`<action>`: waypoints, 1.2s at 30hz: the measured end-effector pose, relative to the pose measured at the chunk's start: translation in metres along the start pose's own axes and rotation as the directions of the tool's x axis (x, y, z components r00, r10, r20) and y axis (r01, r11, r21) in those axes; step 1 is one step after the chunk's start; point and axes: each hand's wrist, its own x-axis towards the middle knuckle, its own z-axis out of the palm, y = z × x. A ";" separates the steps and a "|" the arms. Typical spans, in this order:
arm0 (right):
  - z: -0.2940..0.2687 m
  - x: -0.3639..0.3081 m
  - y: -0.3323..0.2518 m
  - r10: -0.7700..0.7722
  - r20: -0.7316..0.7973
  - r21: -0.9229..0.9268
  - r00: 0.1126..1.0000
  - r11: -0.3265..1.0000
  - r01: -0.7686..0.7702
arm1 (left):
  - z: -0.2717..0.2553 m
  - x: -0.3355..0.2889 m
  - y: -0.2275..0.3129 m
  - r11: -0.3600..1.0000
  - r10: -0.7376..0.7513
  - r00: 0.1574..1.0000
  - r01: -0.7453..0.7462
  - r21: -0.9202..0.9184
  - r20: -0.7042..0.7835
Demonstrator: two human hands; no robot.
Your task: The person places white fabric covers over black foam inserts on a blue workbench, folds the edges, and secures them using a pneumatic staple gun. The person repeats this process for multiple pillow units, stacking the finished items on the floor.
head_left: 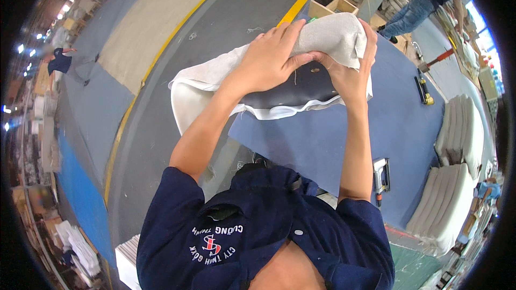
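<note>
Both hands are on a padded upholstered seat piece [207, 67] with pale grey fabric, a white underside edge and a dark board inside it. My left hand [271, 56] presses over the fabric at the far side, its fingers curled across the top and its thumb stretched toward the right thumb. At the right end, my right hand [352, 72] wraps round the folded fabric corner, with the fingers behind it. The dark backing [293, 91] shows below the hands, edged by wavy white material. The piece is tilted up over the near left part of the blue work surface [306, 150].
A nail or staple gun [380, 177] lies on the right of the surface, and a yellow-and-black tool [423, 88] farther back. Stacked pale cushions [441, 204] line the right edge. A wooden box [336, 6] stands at the far side. One person [424, 5] stands far right, another [62, 62] far left.
</note>
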 end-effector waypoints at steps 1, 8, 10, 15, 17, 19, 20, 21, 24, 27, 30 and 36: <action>0.000 0.000 0.000 -0.007 -0.003 -0.009 1.000 1.000 0.007 | -0.002 0.001 -0.003 1.000 -0.002 0.999 0.002 -0.019 0.032; -0.014 0.003 0.019 -0.003 -0.048 -0.083 0.999 0.997 -0.001 | 0.011 0.030 0.005 1.000 0.015 0.999 -0.015 -0.003 0.051; -0.025 0.003 0.031 0.006 -0.050 -0.028 0.999 1.000 -0.008 | 0.022 0.038 0.016 0.999 0.036 0.999 -0.036 -0.005 0.029; -0.048 -0.019 0.047 -0.031 -0.054 -0.015 0.998 0.999 0.030 | 0.030 0.037 0.019 0.998 0.058 0.998 -0.059 0.015 0.002; -0.080 -0.064 0.067 0.060 -0.050 -0.015 0.997 0.998 -0.061 | 0.039 0.038 0.028 0.994 -0.011 0.999 0.007 0.105 0.032; -0.140 -0.140 0.118 0.350 0.032 -0.126 0.936 0.930 -0.344 | 0.046 0.047 0.039 0.991 0.007 0.999 -0.012 0.132 0.042; -0.177 -0.187 0.148 0.534 0.063 -0.267 0.843 0.823 -0.501 | 0.049 0.054 0.042 0.991 0.024 0.998 -0.031 0.133 0.050; -0.229 -0.258 0.177 0.670 -0.025 -0.775 0.742 0.456 -0.438 | 0.060 0.064 0.050 0.994 0.052 0.997 -0.057 0.089 0.057; -0.284 -0.339 0.205 0.929 -0.102 -0.947 0.355 0.018 -0.320 | 0.060 0.068 0.046 0.995 0.051 0.996 -0.057 0.085 0.072; -0.306 -0.367 0.226 0.824 0.000 -0.888 0.566 0.260 -0.378 | 0.065 0.083 0.047 0.982 0.152 0.988 -0.152 0.113 0.009; -0.296 -0.369 0.223 0.737 -0.068 -0.703 0.672 0.443 -0.557 | 0.074 0.097 0.070 0.980 0.145 0.986 -0.155 0.127 0.083; -0.272 -0.305 0.156 0.810 -0.024 -0.127 0.585 0.578 -0.806 | 0.101 0.104 0.084 0.975 0.147 0.976 -0.170 0.144 0.159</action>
